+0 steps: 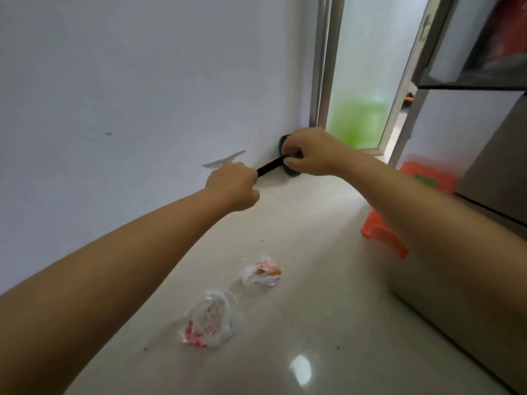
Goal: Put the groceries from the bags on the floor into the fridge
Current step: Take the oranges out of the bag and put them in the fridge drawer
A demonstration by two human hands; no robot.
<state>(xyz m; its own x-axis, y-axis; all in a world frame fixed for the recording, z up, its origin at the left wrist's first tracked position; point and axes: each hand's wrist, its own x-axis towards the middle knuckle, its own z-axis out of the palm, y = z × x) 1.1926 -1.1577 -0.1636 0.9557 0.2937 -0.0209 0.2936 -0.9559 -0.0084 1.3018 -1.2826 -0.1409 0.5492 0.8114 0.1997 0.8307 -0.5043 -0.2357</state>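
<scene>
Black bag (288,159) mostly behind right hand (310,155)

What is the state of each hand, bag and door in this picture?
left hand: grips the black bag's stretched handle
right hand: grips black bag
clear bag: crumpled on floor
small white-pink bag: crumpled on floor
orange bag: lying by fridge
fridge door: open

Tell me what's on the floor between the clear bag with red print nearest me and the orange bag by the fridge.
In the head view, a small crumpled white bag with pink and orange print lies between the clear bag and the orange bag; otherwise bare floor tile.
</scene>
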